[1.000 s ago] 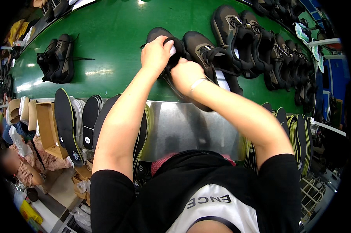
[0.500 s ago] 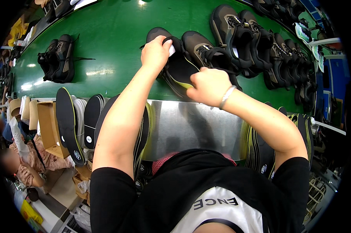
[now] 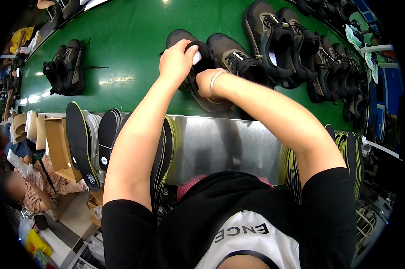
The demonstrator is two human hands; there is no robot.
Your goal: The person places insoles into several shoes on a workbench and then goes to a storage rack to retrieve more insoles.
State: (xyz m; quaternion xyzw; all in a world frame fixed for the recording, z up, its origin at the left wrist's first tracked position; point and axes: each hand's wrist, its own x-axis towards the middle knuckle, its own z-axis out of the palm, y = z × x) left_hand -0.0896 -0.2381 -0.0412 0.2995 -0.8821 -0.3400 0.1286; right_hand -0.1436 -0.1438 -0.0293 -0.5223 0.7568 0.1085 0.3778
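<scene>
On my feed, starting from the left, an open brown cardboard box (image 3: 56, 143) stands on end, its contents too unclear for me to name, just beside a row of flat black insoles with yellow-green edges (image 3: 80, 143). Next, the left hand (image 3: 175, 62) pinches the padded black fabric tongue (image 3: 202, 47) between its fingers, above the dark brown-and-black laced shoe (image 3: 204, 65), which rests on the glossy green counter (image 3: 131, 58). I judge that shoe light and hardy, soft and floppy at tongue and collar, stiffer at toe and sole; the tongue makes a good handle, the heel a firmer one. The right hand (image 3: 208, 83) reaches into its opening; its fingers are hidden, so I cannot tell how they stand. Beyond the matching shoe (image 3: 220, 45) beside it, a larger-looking dark laced shoe (image 3: 259, 24) shows a white patch inside.
</scene>
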